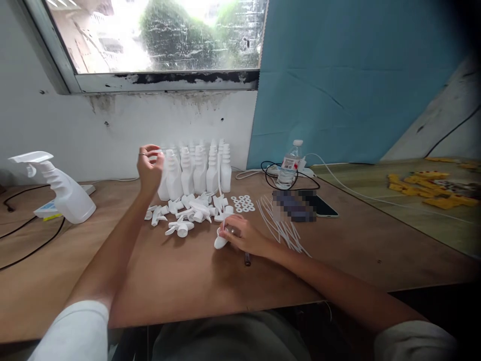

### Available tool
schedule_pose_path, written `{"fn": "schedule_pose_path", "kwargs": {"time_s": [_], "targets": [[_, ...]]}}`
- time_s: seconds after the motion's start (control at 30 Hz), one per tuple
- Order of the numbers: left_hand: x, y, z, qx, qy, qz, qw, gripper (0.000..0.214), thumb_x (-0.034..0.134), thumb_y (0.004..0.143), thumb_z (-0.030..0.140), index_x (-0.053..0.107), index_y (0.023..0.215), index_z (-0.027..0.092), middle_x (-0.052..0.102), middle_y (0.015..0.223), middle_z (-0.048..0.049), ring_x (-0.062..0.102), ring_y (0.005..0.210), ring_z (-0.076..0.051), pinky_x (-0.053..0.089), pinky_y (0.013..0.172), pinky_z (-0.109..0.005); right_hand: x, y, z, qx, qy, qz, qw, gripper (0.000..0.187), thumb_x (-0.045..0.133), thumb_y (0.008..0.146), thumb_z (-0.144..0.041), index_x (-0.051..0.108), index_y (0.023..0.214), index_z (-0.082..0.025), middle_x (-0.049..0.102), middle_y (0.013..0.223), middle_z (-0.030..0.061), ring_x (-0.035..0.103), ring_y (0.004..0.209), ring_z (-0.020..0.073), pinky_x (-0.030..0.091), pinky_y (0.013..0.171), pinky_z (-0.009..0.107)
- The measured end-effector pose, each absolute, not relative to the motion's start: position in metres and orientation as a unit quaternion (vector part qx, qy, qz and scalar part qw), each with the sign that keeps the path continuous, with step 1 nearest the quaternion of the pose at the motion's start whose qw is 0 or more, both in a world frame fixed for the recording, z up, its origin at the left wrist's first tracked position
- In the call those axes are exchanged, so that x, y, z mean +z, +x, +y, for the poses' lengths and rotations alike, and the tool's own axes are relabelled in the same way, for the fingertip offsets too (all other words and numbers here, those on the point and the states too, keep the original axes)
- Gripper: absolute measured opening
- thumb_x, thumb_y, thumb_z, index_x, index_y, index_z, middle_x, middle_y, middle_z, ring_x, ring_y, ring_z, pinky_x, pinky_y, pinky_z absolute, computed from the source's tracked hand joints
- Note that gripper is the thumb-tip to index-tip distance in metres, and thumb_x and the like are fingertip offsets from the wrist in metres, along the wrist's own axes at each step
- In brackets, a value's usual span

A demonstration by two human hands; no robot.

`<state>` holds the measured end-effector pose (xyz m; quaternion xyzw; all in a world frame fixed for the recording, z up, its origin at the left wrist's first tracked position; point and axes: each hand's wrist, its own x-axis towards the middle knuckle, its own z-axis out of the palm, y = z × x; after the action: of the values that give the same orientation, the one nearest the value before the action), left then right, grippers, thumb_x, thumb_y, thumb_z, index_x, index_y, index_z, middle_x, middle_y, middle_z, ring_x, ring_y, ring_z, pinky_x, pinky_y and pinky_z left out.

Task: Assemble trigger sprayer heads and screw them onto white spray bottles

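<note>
My left hand point(149, 168) is raised above the wooden table point(188, 281), fingers curled around the neck of a white plastic bottle point(164, 175) at the left end of a cluster of several white bottles point(199, 170). My right hand point(246, 235) rests on the table, fingers closed on a white spray trigger head point(221, 239) with a thin tube rising from it. A loose pile of white trigger heads point(188, 213) lies between my hands. Small white washers point(243, 203) and thin white dip tubes point(281, 228) lie just right of the pile.
An assembled white spray bottle point(62, 188) lies at the far left near black cables point(30, 245). A water bottle point(289, 168), a phone point(323, 208) and a black cord sit at the back right. Yellow parts point(428, 188) lie on the neighbouring surface. A dark pen point(247, 259) lies by my right wrist.
</note>
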<state>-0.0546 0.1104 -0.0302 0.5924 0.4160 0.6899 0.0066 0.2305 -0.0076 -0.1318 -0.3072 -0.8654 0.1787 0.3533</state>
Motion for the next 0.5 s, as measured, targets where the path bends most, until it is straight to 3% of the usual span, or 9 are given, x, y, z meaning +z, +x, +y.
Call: {"fn": "schedule_pose_path", "kwargs": {"time_s": [0.07, 0.2, 0.33, 0.4, 0.5], "targets": [[-0.025, -0.080, 0.140, 0.680, 0.554, 0.480, 0.030, 0.027, 0.056, 0.083, 0.026, 0.055, 0.107, 0.014, 0.062, 0.114, -0.0104, 0.060, 0.098, -0.019, 0.049, 0.085, -0.030, -0.133, 0.231, -0.008, 0.160, -0.305, -0.874, 0.342, 0.016, 0.064, 0.087, -0.034, 0.058, 0.089, -0.019, 0.064, 0.089, 0.0039, 0.058, 0.091, 0.0191, 0.038, 0.091, 0.036], [-0.042, -0.101, 0.176, 0.627, 0.537, 0.548, 0.136, 0.045, 0.059, 0.082, 0.031, 0.049, 0.122, 0.013, 0.054, 0.130, -0.0161, 0.058, 0.111, -0.022, 0.048, 0.092, -0.032, -0.137, 0.233, -0.007, 0.141, -0.309, -0.880, 0.331, 0.018, 0.069, 0.082, -0.030, 0.057, 0.092, -0.020, 0.063, 0.093, 0.0055, 0.055, 0.096, 0.0219, 0.039, 0.092, 0.039], [-0.064, -0.095, 0.181, 0.577, 0.575, 0.558, 0.158, 0.042, 0.062, 0.079, 0.029, 0.055, 0.116, 0.012, 0.064, 0.112, -0.0143, 0.063, 0.098, -0.022, 0.049, 0.089, -0.033, -0.142, 0.233, -0.006, 0.155, -0.306, -0.875, 0.340, 0.018, 0.066, 0.084, -0.031, 0.058, 0.097, -0.020, 0.064, 0.095, 0.0064, 0.055, 0.096, 0.0227, 0.040, 0.092, 0.040], [-0.064, -0.095, 0.178, 0.566, 0.580, 0.569, 0.140, 0.038, 0.064, 0.078, 0.028, 0.058, 0.113, 0.012, 0.067, 0.104, -0.0125, 0.063, 0.095, -0.023, 0.048, 0.090, -0.035, -0.142, 0.234, -0.008, 0.171, -0.311, -0.867, 0.350, 0.032, 0.065, 0.084, -0.032, 0.056, 0.113, -0.021, 0.065, 0.101, 0.0075, 0.055, 0.101, 0.0237, 0.041, 0.093, 0.040], [-0.049, -0.102, 0.168, 0.566, 0.578, 0.581, 0.088, 0.042, 0.067, 0.076, 0.024, 0.058, 0.115, 0.013, 0.066, 0.105, -0.0112, 0.062, 0.098, -0.025, 0.045, 0.094, -0.036, -0.140, 0.236, -0.012, 0.195, -0.326, -0.854, 0.356, 0.063, 0.064, 0.085, -0.035, 0.037, 0.141, -0.022, 0.065, 0.105, 0.0072, 0.057, 0.100, 0.0224, 0.043, 0.092, 0.038]]}}
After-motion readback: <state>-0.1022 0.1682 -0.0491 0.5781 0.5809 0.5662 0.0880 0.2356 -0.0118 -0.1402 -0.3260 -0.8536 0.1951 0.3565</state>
